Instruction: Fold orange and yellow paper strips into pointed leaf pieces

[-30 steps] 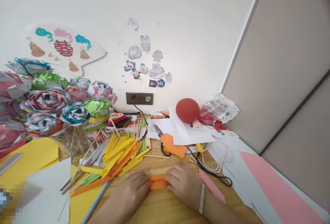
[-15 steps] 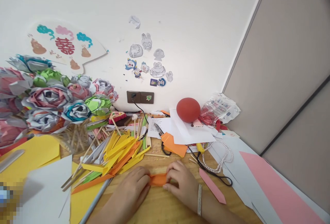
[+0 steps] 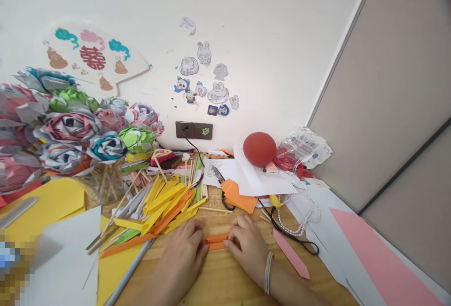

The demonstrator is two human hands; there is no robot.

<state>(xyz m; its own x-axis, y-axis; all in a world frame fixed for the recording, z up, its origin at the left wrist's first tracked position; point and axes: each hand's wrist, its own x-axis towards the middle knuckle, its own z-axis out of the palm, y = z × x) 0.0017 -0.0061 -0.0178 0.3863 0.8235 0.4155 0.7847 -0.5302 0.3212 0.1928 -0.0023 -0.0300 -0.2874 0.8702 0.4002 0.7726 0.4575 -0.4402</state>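
A narrow folded strip of orange paper [image 3: 216,241] lies at the front middle of the wooden table, a crease line running along its length. My left hand [image 3: 186,254] grips its left end, fingers curled over it. At the right end, my right hand [image 3: 248,245], with a silvery bracelet on the wrist, pinches the paper between thumb and fingers. Both ends of the strip are hidden under my fingers. Left of my hands is a heap of folded yellow and orange paper strips [image 3: 169,202]. A pink folded strip [image 3: 291,254] lies right of my right hand.
Behind my hands lie orange paper pieces [image 3: 239,196] over scissors [image 3: 218,174]. A red balloon [image 3: 260,149] rests on white paper. Paper flowers [image 3: 70,129] stand at the left. A pearl string [image 3: 306,223] and black cord [image 3: 299,241] lie at the right, beside large paper sheets [image 3: 373,254].
The orange paper looks narrower, with a lengthwise fold line showing. Both hands have shifted slightly along it and keep hold of its ends. The view has tilted a little.
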